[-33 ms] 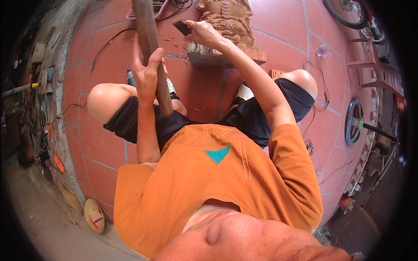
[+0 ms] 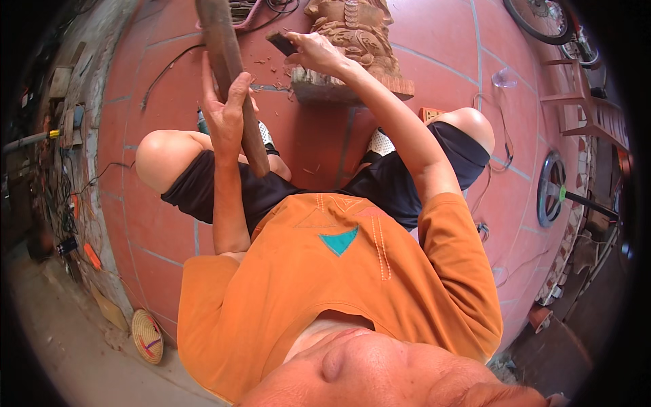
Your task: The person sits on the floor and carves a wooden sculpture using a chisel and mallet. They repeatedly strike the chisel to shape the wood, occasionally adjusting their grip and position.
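Observation:
My left hand [image 2: 226, 112] is wrapped round a long wooden bar [image 2: 222, 37], its thumb lying across the near face and a finger stretched up along the other edge. The bar slants from the top edge down to above my lap. My right hand [image 2: 315, 54] pinches a small, dark, flat piece [image 2: 279, 43] whose exact kind I cannot make out. It is held apart from the bar, on the bar's right. Just beyond and right of my right hand, a carved wooden figure [image 2: 359, 51] lies or stands on a rough wooden base [image 2: 322, 89].
Wood chips [image 2: 271, 69] lie on the red tiled floor between bar and carving. A pink basket [image 2: 247, 15] and cables are at the far left. To the right are a clear plastic cup [image 2: 504, 79], a pink plastic chair [image 2: 586, 108], a wheel [image 2: 551, 190] and a bicycle wheel [image 2: 539, 20].
The far end of the wooden bar has shifted slightly left, tilting it a little more, and its near end is a touch higher. My right hand is almost still.

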The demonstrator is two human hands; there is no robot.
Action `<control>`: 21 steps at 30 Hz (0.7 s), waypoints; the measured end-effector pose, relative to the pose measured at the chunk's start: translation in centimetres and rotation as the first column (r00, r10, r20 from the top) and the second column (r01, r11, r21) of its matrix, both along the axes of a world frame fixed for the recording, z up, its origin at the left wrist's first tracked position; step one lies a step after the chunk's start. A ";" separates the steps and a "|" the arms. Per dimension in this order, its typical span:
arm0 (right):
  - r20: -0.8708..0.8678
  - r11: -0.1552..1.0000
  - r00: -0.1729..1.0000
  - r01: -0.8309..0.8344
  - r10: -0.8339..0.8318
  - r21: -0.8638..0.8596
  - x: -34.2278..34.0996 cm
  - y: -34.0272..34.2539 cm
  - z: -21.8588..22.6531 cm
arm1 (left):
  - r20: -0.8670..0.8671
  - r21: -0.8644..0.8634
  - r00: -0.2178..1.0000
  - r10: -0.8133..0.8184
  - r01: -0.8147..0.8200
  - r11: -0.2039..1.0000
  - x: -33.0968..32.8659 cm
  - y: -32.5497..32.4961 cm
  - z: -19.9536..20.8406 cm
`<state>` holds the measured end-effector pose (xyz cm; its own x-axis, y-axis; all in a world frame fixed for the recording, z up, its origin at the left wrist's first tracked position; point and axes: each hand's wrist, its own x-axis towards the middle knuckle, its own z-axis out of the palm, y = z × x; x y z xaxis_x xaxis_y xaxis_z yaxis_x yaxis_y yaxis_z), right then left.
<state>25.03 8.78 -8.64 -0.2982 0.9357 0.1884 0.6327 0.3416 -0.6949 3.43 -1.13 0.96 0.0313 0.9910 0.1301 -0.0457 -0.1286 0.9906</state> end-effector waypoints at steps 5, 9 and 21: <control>0.052 0.998 0.998 -0.031 0.028 0.056 -0.2 1.2 -0.9 | -0.426 0.051 0.904 0.023 -0.002 0.999 -0.7 1.8 -3.2; 0.063 0.999 0.997 -0.034 0.032 0.040 -0.2 1.3 -1.1 | -0.260 -0.154 0.955 -0.144 0.106 0.982 -1.4 1.4 -3.4; 0.041 0.999 0.998 -0.045 0.045 0.007 -0.2 1.4 -1.0 | -0.334 0.009 0.943 0.004 -0.001 1.000 -1.1 1.3 -2.1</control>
<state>24.84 10.23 -9.61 -0.3479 0.9196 0.1823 0.6443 0.3758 -0.6661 2.36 0.13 -1.15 0.0717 0.9901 0.1209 0.2878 -0.1366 0.9479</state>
